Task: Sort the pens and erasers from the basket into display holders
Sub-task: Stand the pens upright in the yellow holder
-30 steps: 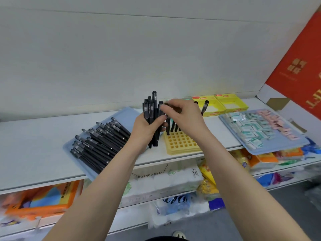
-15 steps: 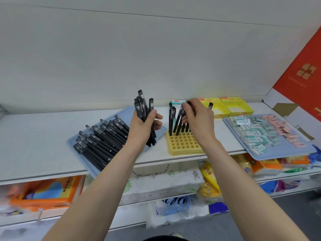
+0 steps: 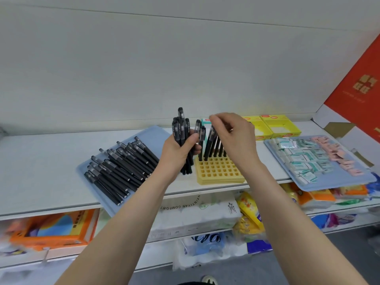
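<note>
The left hand (image 3: 176,153) grips a bundle of pens (image 3: 182,130), fingers and thumb wrapped round the black barrels, caps up and nearly upright. The bundle stands just at nine o'clock of the yellow holder (image 3: 218,171) on the white shelf (image 3: 41,161). A row of standing pens (image 3: 212,145) fills the holder's far edge, leaning slightly. The right hand (image 3: 234,140) hovers over that row with its fingertips (image 3: 213,118) drawn together above the caps; whether they pinch a pen I cannot tell. Farther out at nine o'clock, a pen tray (image 3: 152,134) carries loose pens (image 3: 121,163) lying flat. At three o'clock an eraser tray (image 3: 339,179) holds erasers (image 3: 302,159). Yellow boxes (image 3: 279,126) sit at one o'clock.
</note>
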Demonstrator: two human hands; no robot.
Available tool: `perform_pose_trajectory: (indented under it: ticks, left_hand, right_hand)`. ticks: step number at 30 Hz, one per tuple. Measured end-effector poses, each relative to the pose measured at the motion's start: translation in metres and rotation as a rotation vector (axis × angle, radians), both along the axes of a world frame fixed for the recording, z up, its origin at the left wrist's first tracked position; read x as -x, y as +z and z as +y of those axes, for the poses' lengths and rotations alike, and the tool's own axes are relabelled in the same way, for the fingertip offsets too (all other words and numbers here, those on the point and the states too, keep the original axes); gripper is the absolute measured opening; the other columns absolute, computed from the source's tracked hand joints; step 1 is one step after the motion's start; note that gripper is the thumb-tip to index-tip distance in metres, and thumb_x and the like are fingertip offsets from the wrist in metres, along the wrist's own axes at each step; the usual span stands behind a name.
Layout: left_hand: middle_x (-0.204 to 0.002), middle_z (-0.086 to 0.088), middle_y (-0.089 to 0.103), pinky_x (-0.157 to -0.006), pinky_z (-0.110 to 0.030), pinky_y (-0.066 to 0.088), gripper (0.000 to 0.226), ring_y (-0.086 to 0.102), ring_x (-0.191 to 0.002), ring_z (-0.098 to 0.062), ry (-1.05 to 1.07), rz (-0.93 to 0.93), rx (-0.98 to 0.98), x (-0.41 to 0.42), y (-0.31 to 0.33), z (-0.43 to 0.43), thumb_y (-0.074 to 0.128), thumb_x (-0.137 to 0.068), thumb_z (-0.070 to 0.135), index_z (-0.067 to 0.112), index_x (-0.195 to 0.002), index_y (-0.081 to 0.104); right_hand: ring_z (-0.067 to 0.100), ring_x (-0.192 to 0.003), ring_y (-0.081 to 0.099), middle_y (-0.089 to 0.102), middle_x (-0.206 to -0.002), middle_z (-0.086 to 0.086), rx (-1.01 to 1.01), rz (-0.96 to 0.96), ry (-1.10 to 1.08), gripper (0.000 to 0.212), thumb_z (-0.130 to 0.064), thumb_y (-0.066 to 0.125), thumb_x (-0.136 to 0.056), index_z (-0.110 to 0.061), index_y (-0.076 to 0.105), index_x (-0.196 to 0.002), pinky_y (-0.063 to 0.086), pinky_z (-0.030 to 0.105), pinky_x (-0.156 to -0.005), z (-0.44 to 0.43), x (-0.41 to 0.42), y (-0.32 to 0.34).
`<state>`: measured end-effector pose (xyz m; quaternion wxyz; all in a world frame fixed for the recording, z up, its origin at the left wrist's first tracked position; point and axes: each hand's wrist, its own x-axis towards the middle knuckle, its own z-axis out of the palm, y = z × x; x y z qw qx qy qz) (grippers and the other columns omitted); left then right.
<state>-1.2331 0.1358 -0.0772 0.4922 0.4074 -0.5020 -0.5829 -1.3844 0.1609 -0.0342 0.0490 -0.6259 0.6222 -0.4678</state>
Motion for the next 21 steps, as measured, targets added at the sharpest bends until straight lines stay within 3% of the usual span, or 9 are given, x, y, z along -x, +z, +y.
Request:
perform_pose_trajectory:
  ticks: [4, 8, 11, 15, 18, 21]
  left_hand:
    - [-0.079, -0.005, 0.071, -0.077, -0.034, 0.059, 0.026, 0.070, -0.076, -0.017, -0.039, -0.067, 0.058, 0.010, 0.003, -0.002, 0.063, -0.094, 0.022, 0.004, -0.112, 0.063]
    - [-0.085, -0.008, 0.073, -0.080, -0.031, 0.058, 0.024, 0.072, -0.084, -0.017, 0.093, -0.086, 0.071, 0.012, -0.001, -0.007, 0.061, -0.095, 0.025, 0.004, -0.106, 0.066]
    - [-0.085, -0.011, 0.072, -0.077, -0.031, 0.059, 0.024, 0.073, -0.081, -0.022, 0.226, -0.005, -0.005, 0.006, -0.007, -0.010, 0.057, -0.097, 0.023, 0.002, -0.106, 0.064]
    - [-0.085, -0.006, 0.072, -0.065, -0.026, 0.057, 0.027, 0.071, -0.069, -0.018, 0.238, -0.035, 0.001, -0.001, -0.011, -0.009, 0.050, -0.101, 0.025, 0.005, -0.117, 0.055]
    - [-0.083, -0.002, 0.073, -0.059, -0.020, 0.053, 0.027, 0.066, -0.062, -0.011, 0.219, -0.077, 0.023, -0.002, -0.006, -0.009, 0.051, -0.100, 0.027, 0.007, -0.115, 0.059]
    - [-0.083, -0.001, 0.071, -0.063, -0.021, 0.054, 0.022, 0.064, -0.065, -0.010, 0.187, -0.067, 0.050, -0.004, -0.002, -0.009, 0.053, -0.100, 0.025, 0.014, -0.114, 0.065]
  right_hand:
    - [0.005, -0.061, 0.055, 0.067, -0.069, -0.011, -0.202, -0.190, 0.192, 0.012, -0.032, 0.067, -0.089, -0.025, 0.075, -0.085, 0.043, 0.022, -0.061, -0.002, -0.004, 0.008]
    - [0.015, -0.051, 0.061, 0.066, -0.068, 0.001, -0.155, -0.271, 0.110, 0.014, -0.026, 0.055, -0.097, -0.015, 0.064, -0.093, 0.050, 0.030, -0.057, 0.000, 0.004, 0.011]
    - [0.016, -0.055, 0.065, 0.066, -0.071, 0.003, -0.084, -0.179, -0.018, 0.013, -0.027, 0.047, -0.101, -0.016, 0.054, -0.098, 0.055, 0.038, -0.063, 0.001, 0.020, 0.005]
    - [0.011, -0.062, 0.066, 0.065, -0.075, -0.003, -0.123, -0.009, -0.056, 0.011, -0.029, 0.048, -0.102, -0.019, 0.052, -0.100, 0.054, 0.039, -0.068, 0.001, 0.026, -0.017]
    - [0.007, -0.064, 0.067, 0.067, -0.078, 0.000, -0.117, 0.035, -0.068, 0.011, -0.027, 0.048, -0.102, -0.018, 0.052, -0.098, 0.053, 0.039, -0.070, -0.004, 0.021, -0.027]
    - [0.009, -0.066, 0.068, 0.067, -0.079, 0.002, -0.122, 0.034, -0.079, 0.011, -0.026, 0.047, -0.102, -0.017, 0.053, -0.098, 0.053, 0.039, -0.071, -0.007, 0.022, -0.027]
